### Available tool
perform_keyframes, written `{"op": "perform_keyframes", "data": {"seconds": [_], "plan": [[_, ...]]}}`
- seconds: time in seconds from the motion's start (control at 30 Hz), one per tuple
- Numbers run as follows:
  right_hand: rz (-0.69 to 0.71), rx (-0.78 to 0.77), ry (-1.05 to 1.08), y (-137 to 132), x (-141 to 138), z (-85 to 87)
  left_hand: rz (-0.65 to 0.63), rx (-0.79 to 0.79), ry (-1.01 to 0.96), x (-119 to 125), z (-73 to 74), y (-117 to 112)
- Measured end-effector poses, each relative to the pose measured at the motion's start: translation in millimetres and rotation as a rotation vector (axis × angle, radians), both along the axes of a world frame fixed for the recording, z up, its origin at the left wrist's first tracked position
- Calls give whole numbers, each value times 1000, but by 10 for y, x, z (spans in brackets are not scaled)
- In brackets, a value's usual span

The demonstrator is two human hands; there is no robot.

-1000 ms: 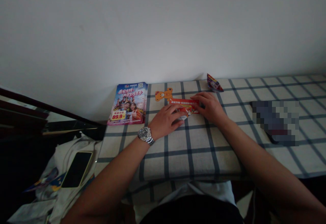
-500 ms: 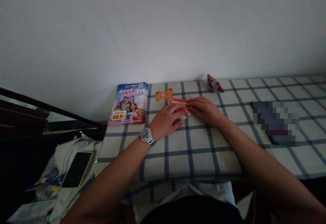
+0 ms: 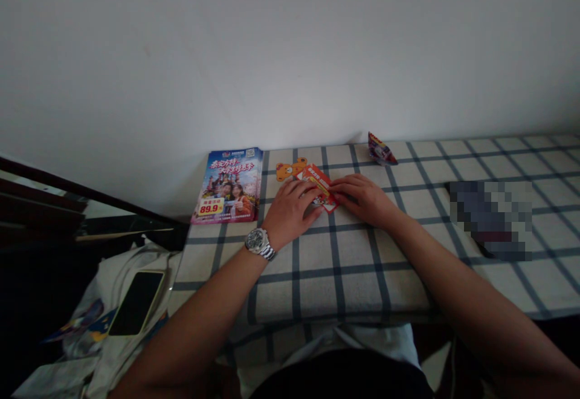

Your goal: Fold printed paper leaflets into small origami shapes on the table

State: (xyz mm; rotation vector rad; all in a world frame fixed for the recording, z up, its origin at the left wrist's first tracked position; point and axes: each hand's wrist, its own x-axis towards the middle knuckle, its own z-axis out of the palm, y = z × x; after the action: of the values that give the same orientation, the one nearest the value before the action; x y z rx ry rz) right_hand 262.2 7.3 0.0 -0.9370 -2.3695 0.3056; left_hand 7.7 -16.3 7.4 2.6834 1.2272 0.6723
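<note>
Both your hands on the slanted red paper, right of the flyer stack

From your head view, take the flyer stack [image 3: 230,186] as your landmark: it lies on the checked tablecloth [image 3: 317,260], its top sheet printed with a castle, two people and "89.9". The red paper [image 3: 319,175] is to the right of that stack, about level with its middle, set aslant on the cloth and partly covered by your fingers.

Your left hand [image 3: 292,213], right of the stack and nearest to it, lies palm down with its fingers loosely bent over the paper's left part and the thumb apart from them. Your right hand [image 3: 365,199], farther right of the stack, has its fingers drawn together at the paper's right edge; you cannot tell from here whether its thumb pinches the sheet. A metal watch [image 3: 257,242] circles your left wrist, just on the near side of the stack.

Between the stack and the red paper is a bear picture [image 3: 287,171]. Well right of the stack, level with its far edge, stands a small folded paper [image 3: 381,151]; farther right still is a dark item [image 3: 484,217], blurred by pixelation. Left of the stack and nearer you, a phone [image 3: 136,303] rests on pale fabric [image 3: 120,266].
</note>
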Motion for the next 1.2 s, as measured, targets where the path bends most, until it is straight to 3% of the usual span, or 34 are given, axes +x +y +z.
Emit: {"op": "perform_keyframes", "data": {"seconds": [0.4,0.67,1.0,1.2], "plan": [[-10,8,22,-7,9,3,-82,-13,-28,-11,-58,16],[2,14,37,16,13,-101,-156,-61,-19,9,-116,0],[-44,7,2,4,15,-82,-210,-65,-29,32,1,-37],[-49,18,-4,-1,20,-81,-152,-63,2,38,26,-45]]}}
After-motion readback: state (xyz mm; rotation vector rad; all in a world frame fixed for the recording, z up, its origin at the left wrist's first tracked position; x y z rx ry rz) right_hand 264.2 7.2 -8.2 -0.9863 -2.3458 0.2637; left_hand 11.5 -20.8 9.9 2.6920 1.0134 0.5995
